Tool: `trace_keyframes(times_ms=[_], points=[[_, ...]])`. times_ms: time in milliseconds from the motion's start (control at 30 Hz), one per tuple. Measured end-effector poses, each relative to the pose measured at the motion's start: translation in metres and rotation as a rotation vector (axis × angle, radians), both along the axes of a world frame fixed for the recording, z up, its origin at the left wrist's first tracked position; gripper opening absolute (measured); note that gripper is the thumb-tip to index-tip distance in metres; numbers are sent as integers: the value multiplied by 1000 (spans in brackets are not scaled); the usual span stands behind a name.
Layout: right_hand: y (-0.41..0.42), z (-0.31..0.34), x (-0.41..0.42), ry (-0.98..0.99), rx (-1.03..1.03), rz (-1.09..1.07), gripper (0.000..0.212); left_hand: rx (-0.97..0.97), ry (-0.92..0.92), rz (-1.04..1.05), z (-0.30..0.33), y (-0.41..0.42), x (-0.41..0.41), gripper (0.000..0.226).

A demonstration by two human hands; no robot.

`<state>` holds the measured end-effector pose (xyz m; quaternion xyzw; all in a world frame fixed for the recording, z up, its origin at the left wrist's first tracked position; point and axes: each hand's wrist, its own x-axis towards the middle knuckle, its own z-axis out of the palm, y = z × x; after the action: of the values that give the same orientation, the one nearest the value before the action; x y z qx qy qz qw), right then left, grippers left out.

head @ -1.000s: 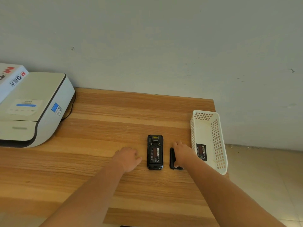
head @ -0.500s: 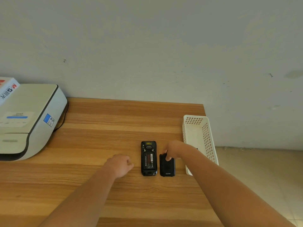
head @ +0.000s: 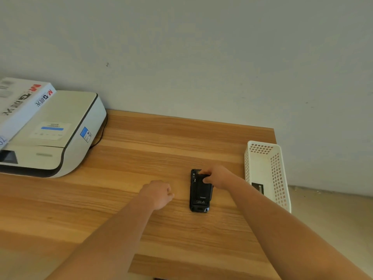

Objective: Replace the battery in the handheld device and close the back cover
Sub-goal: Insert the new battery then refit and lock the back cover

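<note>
The black handheld device (head: pixel 198 207) lies face down on the wooden table (head: pixel 161 142). A black back cover (head: pixel 202 188) rests on top of it, slightly skewed to the right. My right hand (head: pixel 219 176) pinches the cover's far end between thumb and fingers. My left hand (head: pixel 158 194) is a loose fist on the table, left of the device and apart from it. A black battery with a label (head: pixel 258 187) lies inside the white basket (head: pixel 279 172) at the right.
A white printer (head: pixel 52 134) with a white box (head: pixel 22 102) on it fills the table's left back corner, its cable running behind. The basket stands at the table's right edge, beyond which the floor drops away. A wall closes the back.
My right hand lifted the back cover from the table right of the device and set it over the device's back. The left hand stayed put. The camera shifted.
</note>
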<state>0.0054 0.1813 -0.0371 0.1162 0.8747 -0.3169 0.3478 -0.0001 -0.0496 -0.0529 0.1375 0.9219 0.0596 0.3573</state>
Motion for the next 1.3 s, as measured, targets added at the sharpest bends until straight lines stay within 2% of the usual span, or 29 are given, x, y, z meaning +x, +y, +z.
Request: trace_keyframes(times_ms=[333,700,1000,1300], points=[[-13,-13,-1,3,67,75,40,-41,64,-93,-4,0,0,42],[-12,-22,6,28,89,102,42,112,295,-107,16,19,-21,45],[-15,-25,11,67,131,154,43,129,322,-131,20,30,-22,39],[-17,-35,18,203,186,189,41,120,326,-153,18,36,-16,36]])
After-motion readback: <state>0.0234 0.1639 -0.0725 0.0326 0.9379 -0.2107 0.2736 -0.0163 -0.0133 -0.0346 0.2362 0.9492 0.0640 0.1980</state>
